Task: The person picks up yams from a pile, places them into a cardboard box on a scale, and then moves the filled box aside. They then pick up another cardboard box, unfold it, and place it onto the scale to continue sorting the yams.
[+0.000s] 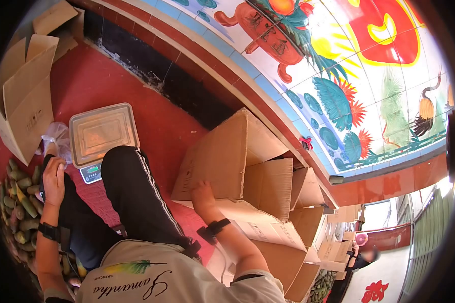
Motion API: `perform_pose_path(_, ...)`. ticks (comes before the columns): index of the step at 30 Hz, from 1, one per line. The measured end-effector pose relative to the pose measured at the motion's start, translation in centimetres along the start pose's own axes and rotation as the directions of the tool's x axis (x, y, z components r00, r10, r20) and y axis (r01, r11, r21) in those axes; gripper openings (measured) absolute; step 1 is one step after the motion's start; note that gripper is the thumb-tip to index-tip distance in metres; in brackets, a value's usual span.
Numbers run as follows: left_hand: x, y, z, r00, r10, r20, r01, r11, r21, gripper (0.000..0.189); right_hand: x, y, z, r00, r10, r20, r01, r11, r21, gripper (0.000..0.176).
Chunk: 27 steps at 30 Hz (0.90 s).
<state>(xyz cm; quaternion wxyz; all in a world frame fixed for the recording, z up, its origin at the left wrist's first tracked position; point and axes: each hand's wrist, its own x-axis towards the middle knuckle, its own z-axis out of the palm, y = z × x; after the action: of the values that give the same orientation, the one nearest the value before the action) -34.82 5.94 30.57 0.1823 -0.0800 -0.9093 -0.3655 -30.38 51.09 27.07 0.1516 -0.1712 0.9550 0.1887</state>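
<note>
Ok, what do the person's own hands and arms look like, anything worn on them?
No gloves. The left hand has a black wristband. The right hand has a black wrist strap with a small dark unit; a thin pale cable runs along the forearm. Forearms are uncovered up to the short pale sleeves.

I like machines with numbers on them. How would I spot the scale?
Find the red floor below the painted tile wall. Just past the person's knee in black trousers sits the scale. Unlike the brown cardboard boxes around it, it is a shiny metal square with a small green display on its near edge.
</note>
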Motion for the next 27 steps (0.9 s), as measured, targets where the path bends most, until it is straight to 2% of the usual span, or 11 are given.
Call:
perform_pose_path(2,0.2,0.3,0.2,1.000,0.010,-0.001,-0.010,1.000,0.018,0.021,-0.4,1.1,0.1,0.999,-0.016,-0.050,0.018,0.999,0.044,0.018)
perform_pose_path(8,0.5,0.5,0.4,1.000,0.006,0.016,-0.006,1.000,0.009,0.020,-1.3,2.7,0.0,0.998,-0.037,-0.043,0.039,0.998,0.039,0.016)
perform_pose_path(12,0.3,0.3,0.0,1.000,0.014,-0.016,-0.014,1.000,-0.005,0.021,0.0,1.7,1.1,0.995,-0.070,-0.067,0.067,0.996,-0.052,0.014)
perform_pose_path(14,0.3,0.3,-0.4,1.000,0.011,-0.022,-0.012,1.000,-0.010,0.021,0.9,1.9,0.5,0.999,-0.020,0.050,0.024,0.995,-0.095,0.014)
perform_pose_path(18,-0.1,-0.2,-1.0,1.000,0.013,-0.025,-0.013,1.000,-0.022,0.022,2.2,2.7,0.1,0.998,0.042,0.052,-0.033,0.987,-0.159,0.018)
perform_pose_path(21,-0.4,-0.5,-1.2,1.000,-0.004,-0.016,0.003,1.000,-0.020,0.022,4.4,1.6,1.2,0.995,0.088,-0.043,-0.093,0.987,-0.129,0.015)
perform_pose_path(23,-0.6,-0.6,-1.3,0.999,0.007,-0.035,-0.007,1.000,-0.008,0.022,5.0,0.1,0.8,0.995,0.055,0.084,-0.057,0.998,0.024,0.014)
perform_pose_path(24,-0.6,-0.6,-1.1,0.999,0.014,-0.051,-0.014,1.000,0.002,0.023,4.2,0.1,0.6,0.994,0.062,0.086,-0.064,0.998,0.021,0.014)
perform_pose_path(26,-0.6,-0.6,-0.9,0.998,0.016,-0.054,-0.016,1.000,-0.003,0.023,1.8,-0.4,-2.7,0.962,-0.102,-0.253,0.175,0.944,0.281,0.013)
perform_pose_path(27,-0.5,-0.6,-0.8,0.999,0.015,-0.051,-0.015,1.000,0.001,0.023,0.6,-0.5,-3.9,0.964,-0.092,-0.250,0.164,0.945,0.283,0.013)
